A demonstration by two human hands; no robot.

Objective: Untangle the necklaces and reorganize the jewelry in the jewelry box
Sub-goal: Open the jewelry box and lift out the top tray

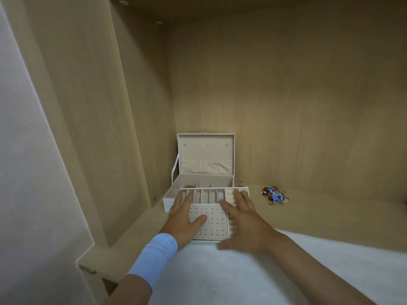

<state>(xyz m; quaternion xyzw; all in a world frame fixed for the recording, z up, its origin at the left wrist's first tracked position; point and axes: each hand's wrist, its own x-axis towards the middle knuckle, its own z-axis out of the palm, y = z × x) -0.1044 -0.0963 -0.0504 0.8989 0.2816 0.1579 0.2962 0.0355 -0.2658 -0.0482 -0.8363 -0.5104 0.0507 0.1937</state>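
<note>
Jewelry box tray [214, 223] sits partly hidden under flat, released left hand [184, 222] and right hand [243, 224].

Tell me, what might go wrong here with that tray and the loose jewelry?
1. The tray overlaps the front rim of the jewelry box, with the left hand and right hand lying flat on it. Pushed unevenly, it may tilt or slip.
2. The tangled jewelry pile lies loose on the shelf to the tray's right. A sideways swing of the tray could scatter it.
</note>
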